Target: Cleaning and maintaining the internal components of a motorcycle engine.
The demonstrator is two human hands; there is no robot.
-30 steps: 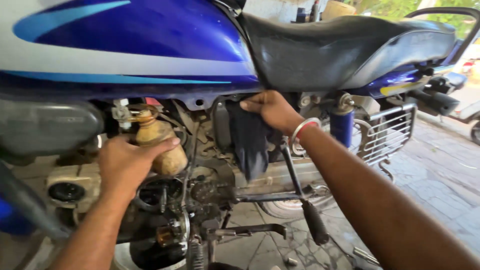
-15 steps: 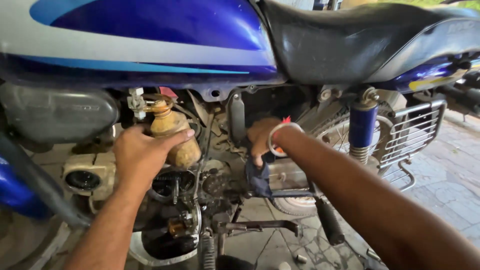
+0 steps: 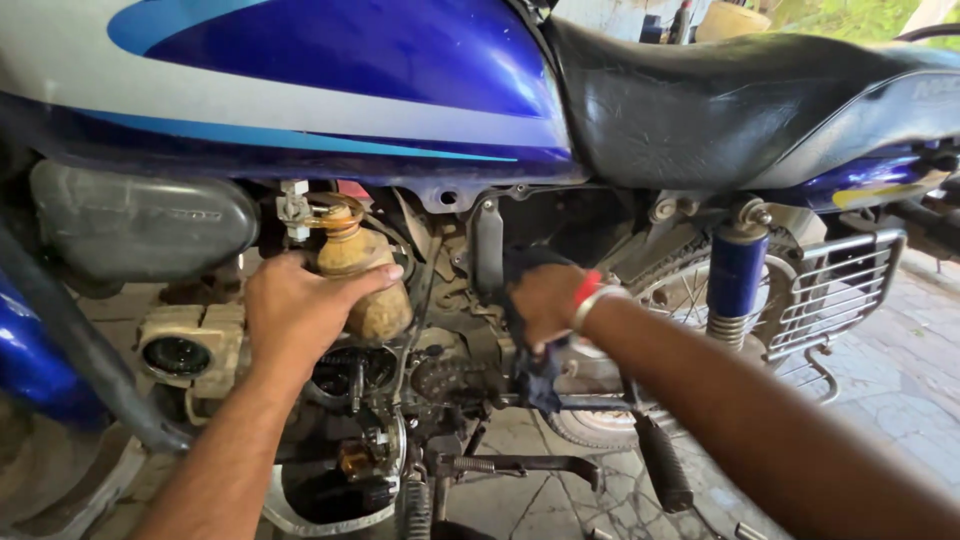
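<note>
My left hand [image 3: 300, 312] grips a small yellowish plastic bottle [image 3: 372, 290], held upright with its neck under the fuel tap [image 3: 296, 208] of a blue motorcycle. My right hand [image 3: 545, 302], with a metal bangle on its wrist, presses a dark blue cloth [image 3: 530, 360] against the frame behind the engine. Below both hands the engine side is uncovered, showing a chain sprocket [image 3: 445, 380] and oily parts.
The blue and silver fuel tank [image 3: 330, 70] and black seat [image 3: 740, 100] fill the top. A grey side cover [image 3: 140, 225] sits left. A blue rear shock [image 3: 735, 280], a chrome guard [image 3: 835, 290], a footpeg [image 3: 660, 465] and a kick lever [image 3: 520, 465] stand near my right arm. Paving lies below.
My right hand has moved down from under the seat edge, dragging the cloth lower along the frame. My left hand keeps the bottle at the tap.
</note>
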